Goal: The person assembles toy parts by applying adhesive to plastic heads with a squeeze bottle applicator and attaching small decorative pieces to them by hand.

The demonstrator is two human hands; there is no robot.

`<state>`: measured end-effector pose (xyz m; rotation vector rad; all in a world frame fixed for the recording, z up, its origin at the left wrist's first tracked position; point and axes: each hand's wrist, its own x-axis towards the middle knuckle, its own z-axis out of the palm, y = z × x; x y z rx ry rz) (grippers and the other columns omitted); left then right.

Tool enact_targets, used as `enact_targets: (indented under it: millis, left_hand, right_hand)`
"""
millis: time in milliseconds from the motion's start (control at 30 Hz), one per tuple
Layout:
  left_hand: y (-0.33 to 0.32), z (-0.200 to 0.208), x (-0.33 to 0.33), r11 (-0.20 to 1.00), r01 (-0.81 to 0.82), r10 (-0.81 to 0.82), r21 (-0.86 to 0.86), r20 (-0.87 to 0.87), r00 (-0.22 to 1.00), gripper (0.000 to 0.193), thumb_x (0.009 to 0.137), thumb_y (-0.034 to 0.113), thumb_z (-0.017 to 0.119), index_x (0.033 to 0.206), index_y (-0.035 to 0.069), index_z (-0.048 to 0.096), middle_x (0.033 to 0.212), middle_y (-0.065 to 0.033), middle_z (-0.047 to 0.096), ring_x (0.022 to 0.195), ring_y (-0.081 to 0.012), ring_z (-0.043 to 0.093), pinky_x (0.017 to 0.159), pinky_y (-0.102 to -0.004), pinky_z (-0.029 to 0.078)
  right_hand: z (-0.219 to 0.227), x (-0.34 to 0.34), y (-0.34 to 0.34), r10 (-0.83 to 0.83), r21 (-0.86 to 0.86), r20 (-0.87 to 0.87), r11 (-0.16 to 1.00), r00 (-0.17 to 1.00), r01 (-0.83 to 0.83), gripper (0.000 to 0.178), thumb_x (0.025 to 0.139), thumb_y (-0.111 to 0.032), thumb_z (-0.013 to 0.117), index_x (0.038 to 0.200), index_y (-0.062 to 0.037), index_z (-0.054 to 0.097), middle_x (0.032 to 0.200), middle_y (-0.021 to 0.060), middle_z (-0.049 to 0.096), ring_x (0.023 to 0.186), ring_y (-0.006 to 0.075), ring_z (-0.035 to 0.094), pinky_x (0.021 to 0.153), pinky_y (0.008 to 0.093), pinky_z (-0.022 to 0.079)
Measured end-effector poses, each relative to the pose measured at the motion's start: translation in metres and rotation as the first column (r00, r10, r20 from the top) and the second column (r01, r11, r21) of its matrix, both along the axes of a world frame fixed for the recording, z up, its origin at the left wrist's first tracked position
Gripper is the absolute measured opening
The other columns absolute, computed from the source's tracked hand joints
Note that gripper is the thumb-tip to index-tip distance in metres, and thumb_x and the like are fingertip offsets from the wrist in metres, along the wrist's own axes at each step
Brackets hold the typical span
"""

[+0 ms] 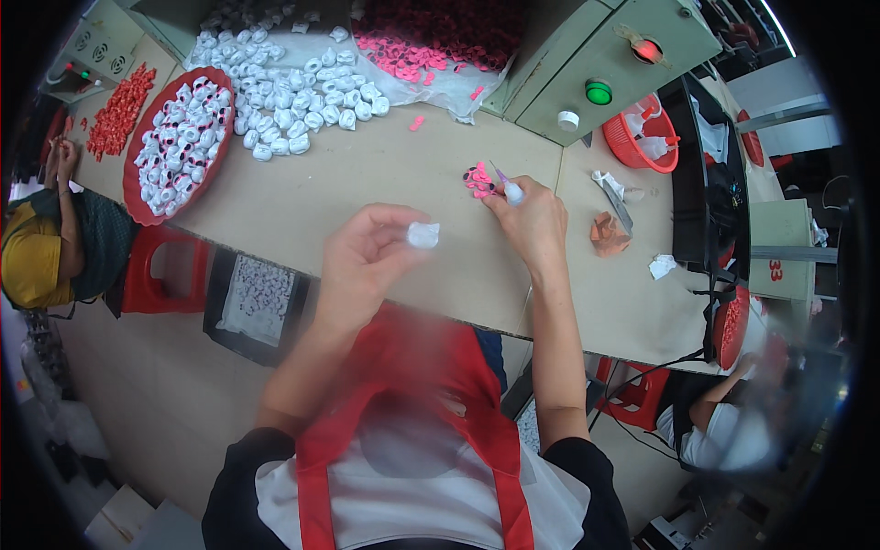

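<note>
I work in a factory workshop: beyond my right hand (532,220) stands a green cabinet (555,99) with lamps (599,92), beyond my left hand (360,261) lie many similar white pieces (346,120), and farther left is another worker (41,249).

Bench (302,197): pale beige, it spanned the view, with a seam toward its right.
Floor (183,394): light-toned, it lay below.
Seating: one red stool (165,280) stood at left, a second red stool (634,396) at right.
Rear housing (568,82): pale green, it carried a glowing red lamp (647,50).
Lighting: a white strip light (777,27) shone at upper right.
</note>
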<state>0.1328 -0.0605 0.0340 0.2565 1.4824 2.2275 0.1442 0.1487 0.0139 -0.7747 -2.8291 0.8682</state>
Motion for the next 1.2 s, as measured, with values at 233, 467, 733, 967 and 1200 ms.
enact_targets:
  millis: [233, 467, 733, 967, 1200]
  left_hand:
    - [0.008, -0.002, 0.003, 0.998, 0.009, -0.008, -0.066, 0.020, 1.000, 0.032, 0.074, -0.012, 0.059, 0.104, -0.003, 0.052, 0.102, -0.0120, 0.059, 0.091, -0.0174, 0.061, 0.078, -0.0251, 0.049]
    - [0.031, -0.004, 0.015, 0.996, -0.008, -0.005, -0.087, -0.152, 0.988, 0.031, 0.077, -0.007, 0.060, 0.107, 0.000, 0.056, 0.107, -0.0066, 0.056, 0.097, -0.0138, 0.055, 0.081, -0.0261, 0.047]
    - [0.028, -0.003, 0.021, 0.998, -0.037, 0.022, -0.051, -0.259, 0.966, 0.031, 0.077, -0.013, 0.055, 0.106, -0.004, 0.055, 0.111, -0.0113, 0.050, 0.100, -0.0182, 0.055, 0.086, -0.0279, 0.047]
    - [0.018, 0.007, 0.017, 0.998, 0.018, -0.008, 0.052, -0.190, 0.982, 0.027, 0.077, -0.011, 0.056, 0.102, -0.003, 0.057, 0.112, -0.0114, 0.051, 0.101, -0.0185, 0.055, 0.087, -0.0308, 0.047]
    - [0.012, 0.008, 0.012, 0.990, 0.050, -0.038, 0.131, -0.095, 0.995, 0.024, 0.079, -0.011, 0.054, 0.102, -0.006, 0.055, 0.109, -0.0160, 0.055, 0.099, -0.0197, 0.057, 0.086, -0.0297, 0.047]
  right_hand:
    - [0.000, 0.023, 0.009, -0.094, -0.432, -0.141, 0.902, 0.986, 0.024, 0.025, 0.071, -0.011, 0.071, 0.091, 0.0014, 0.062, 0.063, 0.0031, 0.057, 0.058, 0.0107, 0.054, 0.049, 0.0243, 0.043]
    - [0.052, 0.063, -0.026, -0.252, -0.810, -0.307, 0.576, 0.918, -0.113, 0.016, 0.073, -0.001, 0.065, 0.089, 0.0008, 0.064, 0.075, 0.0012, 0.061, 0.059, 0.0069, 0.054, 0.057, 0.0180, 0.042]
    - [0.047, 0.066, -0.047, -0.157, -0.778, -0.379, 0.588, 0.912, -0.222, 0.012, 0.074, 0.000, 0.068, 0.082, 0.0034, 0.060, 0.076, 0.0078, 0.061, 0.061, 0.0093, 0.056, 0.053, 0.0204, 0.046]
    - [0.048, 0.062, -0.057, -0.243, -0.802, -0.304, 0.587, 0.921, -0.110, 0.009, 0.073, -0.002, 0.069, 0.080, -0.0003, 0.063, 0.072, -0.0008, 0.061, 0.065, 0.0028, 0.051, 0.058, 0.0170, 0.040]
    - [0.047, 0.061, -0.057, -0.140, -0.750, -0.379, 0.625, 0.915, -0.215, 0.016, 0.071, 0.002, 0.067, 0.087, -0.0026, 0.064, 0.077, 0.0004, 0.060, 0.070, 0.0061, 0.054, 0.063, 0.0195, 0.042]
